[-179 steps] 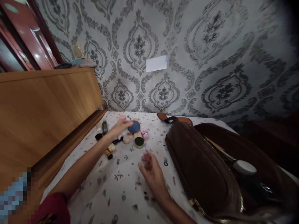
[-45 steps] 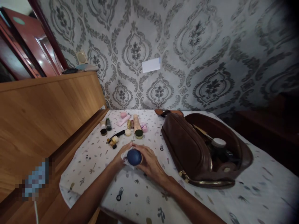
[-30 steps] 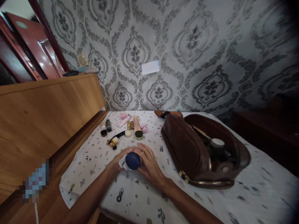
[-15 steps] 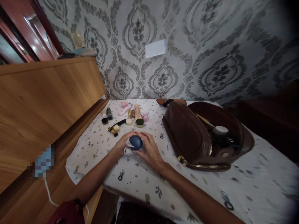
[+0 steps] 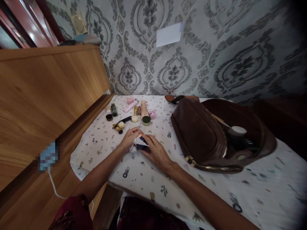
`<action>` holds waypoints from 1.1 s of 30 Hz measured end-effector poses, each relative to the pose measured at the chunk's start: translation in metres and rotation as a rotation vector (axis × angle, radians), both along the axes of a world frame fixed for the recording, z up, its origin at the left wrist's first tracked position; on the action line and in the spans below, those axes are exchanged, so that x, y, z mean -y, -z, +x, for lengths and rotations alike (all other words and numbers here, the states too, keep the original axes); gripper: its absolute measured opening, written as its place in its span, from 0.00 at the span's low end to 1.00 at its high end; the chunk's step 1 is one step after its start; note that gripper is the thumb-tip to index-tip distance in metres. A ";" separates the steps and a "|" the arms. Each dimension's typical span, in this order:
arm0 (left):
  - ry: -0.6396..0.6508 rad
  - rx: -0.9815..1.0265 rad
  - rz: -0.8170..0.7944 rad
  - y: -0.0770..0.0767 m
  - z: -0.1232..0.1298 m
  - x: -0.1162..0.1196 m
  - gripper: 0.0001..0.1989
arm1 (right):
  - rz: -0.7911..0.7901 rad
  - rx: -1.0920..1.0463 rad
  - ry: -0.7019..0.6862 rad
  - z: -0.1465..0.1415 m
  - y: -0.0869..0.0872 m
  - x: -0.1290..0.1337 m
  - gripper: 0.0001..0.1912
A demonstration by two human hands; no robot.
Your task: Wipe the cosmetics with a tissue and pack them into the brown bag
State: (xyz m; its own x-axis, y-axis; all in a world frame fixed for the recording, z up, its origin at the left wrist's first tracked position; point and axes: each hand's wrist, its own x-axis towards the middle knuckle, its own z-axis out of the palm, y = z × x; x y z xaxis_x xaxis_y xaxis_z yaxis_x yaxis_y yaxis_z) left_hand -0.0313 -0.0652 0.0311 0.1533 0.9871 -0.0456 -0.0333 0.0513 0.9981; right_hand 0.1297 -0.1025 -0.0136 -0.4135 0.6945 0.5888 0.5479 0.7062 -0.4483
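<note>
A dark blue rounded container (image 5: pixel 142 147) is between my hands, low over the front half of the table; its exact kind is not clear. My right hand (image 5: pixel 155 151) is wrapped round its right side. My left hand (image 5: pixel 129 140) presses a crumpled white tissue or wipe (image 5: pixel 137 140) against its left and upper side, so much of the container is covered. Beyond my hands lie a peach tube with a green cap (image 5: pixel 144 110), a small cream-coloured jar (image 5: pixel 134 118) and a black slim item (image 5: pixel 124 119).
An open brown leather bag (image 5: pixel 196 127) with a white-lidded item (image 5: pixel 237 131) inside stands to the right. More cosmetics, such as a dark green bottle (image 5: pixel 114 109) and a pink tube (image 5: pixel 130 106), lie back left. A wooden panel (image 5: pixel 52 89) borders the patterned tablecloth (image 5: pixel 105 169).
The tissue now covers more of the container, whose round blue face showed before. My left hand has shifted over its top. The camera view has tilted down slightly.
</note>
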 end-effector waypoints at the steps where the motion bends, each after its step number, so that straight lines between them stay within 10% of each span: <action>1: 0.006 -0.015 -0.002 0.000 -0.002 -0.001 0.16 | 0.015 0.018 -0.013 0.001 0.000 0.000 0.38; 15: 0.060 0.001 -0.067 0.009 -0.022 -0.018 0.24 | 0.036 0.115 -0.247 0.003 -0.008 0.004 0.31; 28: 0.126 0.339 0.073 0.001 -0.015 -0.001 0.31 | -0.883 -0.855 -0.374 -0.008 -0.019 0.004 0.28; 33: 0.275 0.270 0.148 0.003 -0.014 0.005 0.44 | -1.013 -1.126 -0.396 -0.010 -0.024 0.002 0.25</action>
